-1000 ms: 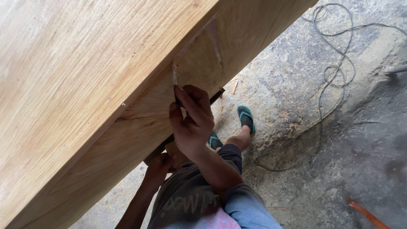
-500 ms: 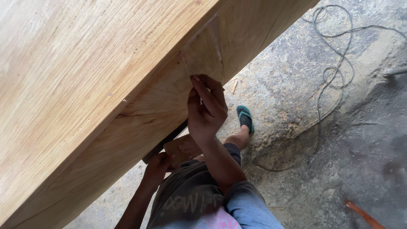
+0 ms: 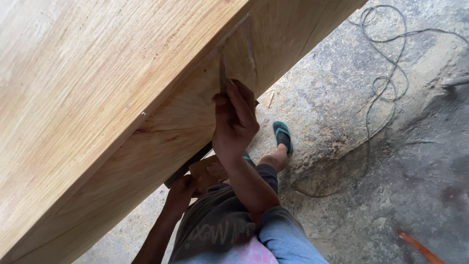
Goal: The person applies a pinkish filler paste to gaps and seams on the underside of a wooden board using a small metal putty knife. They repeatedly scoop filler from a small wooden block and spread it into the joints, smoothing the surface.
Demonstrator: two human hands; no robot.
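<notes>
Dusty concrete floor [image 3: 391, 161]; right hand [image 3: 234, 122] grips thin blade [image 3: 223, 73], left hand [image 3: 181, 188] holds small board [image 3: 205, 171].

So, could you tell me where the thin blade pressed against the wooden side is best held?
Grip the thin blade at its lower end, from below, as the right hand does. It stands upright and flat against the wooden side panel, so only that end is free.

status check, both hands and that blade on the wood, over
Right hand grips thin metal blade, tip on the side of the wooden slab. Left hand low, holding small flat board under the slab. Nothing blocking.
</notes>
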